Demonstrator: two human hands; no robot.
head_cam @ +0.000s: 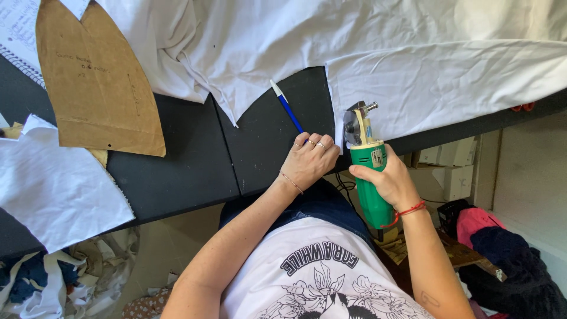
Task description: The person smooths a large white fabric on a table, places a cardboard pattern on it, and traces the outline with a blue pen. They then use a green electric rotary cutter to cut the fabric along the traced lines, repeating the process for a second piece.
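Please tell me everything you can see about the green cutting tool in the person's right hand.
The green cutting tool is a handheld electric cutter with a glossy green plastic-looking body and a grey metal head carrying a small round blade. The right hand grips its body, head pointing away from the person. The head meets the cut edge of the white fabric at the black table edge. The left hand rests beside it. A dark cord hangs below.

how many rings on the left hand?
3. The left hand rests on the black table beside the green electric cutter: three thin rings sit one each on three neighbouring fingers, near the knuckles. More could be hidden on the thumb side.
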